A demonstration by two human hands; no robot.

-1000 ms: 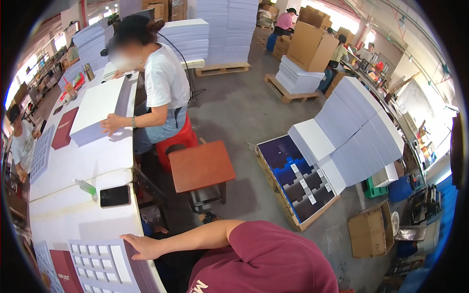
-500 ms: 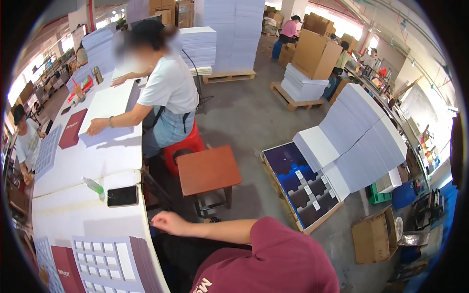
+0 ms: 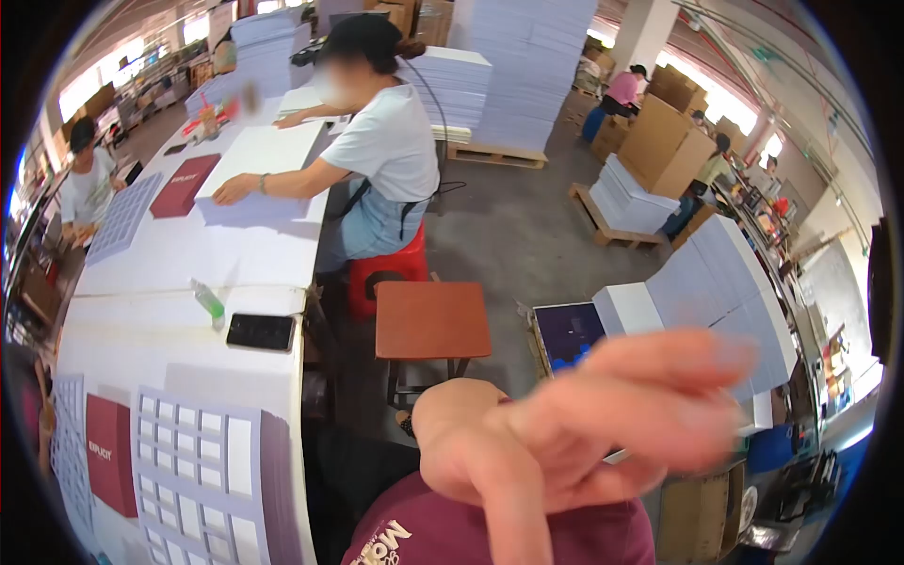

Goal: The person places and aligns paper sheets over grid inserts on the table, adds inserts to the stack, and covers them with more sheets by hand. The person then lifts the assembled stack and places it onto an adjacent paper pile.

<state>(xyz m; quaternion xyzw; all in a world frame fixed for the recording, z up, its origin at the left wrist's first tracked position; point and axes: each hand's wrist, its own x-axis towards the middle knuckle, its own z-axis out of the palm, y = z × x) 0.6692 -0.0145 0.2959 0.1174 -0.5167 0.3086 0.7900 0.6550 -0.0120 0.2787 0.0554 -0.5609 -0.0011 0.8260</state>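
Observation:
My right hand (image 3: pixel 584 414) is raised close in front of the camera, large and partly blurred. Its fingers point right, spread apart, and nothing shows in them. Below it is my maroon sleeve and shirt (image 3: pixel 424 527). My left hand is out of view. On the white table (image 3: pixel 273 377) to the left lies a stack of white grid-patterned sheets (image 3: pixel 185 471), beside a maroon box (image 3: pixel 111 457) with lettering. A black phone (image 3: pixel 261 331) and a small bottle with green contents (image 3: pixel 208 303) lie farther up the table.
A seated co-worker (image 3: pixel 386 141) rests both hands on a white stack (image 3: pixel 259 165); another person (image 3: pixel 89 188) sits across the table. A brown stool (image 3: pixel 433 320) stands near me. Tall paper stacks (image 3: pixel 725 292) on a pallet and a cardboard carton (image 3: pixel 697 513) are to the right.
My right hand has risen from beside the table edge to just before the camera, its fingers spreading. The view has shifted, so the table and co-worker appear farther right.

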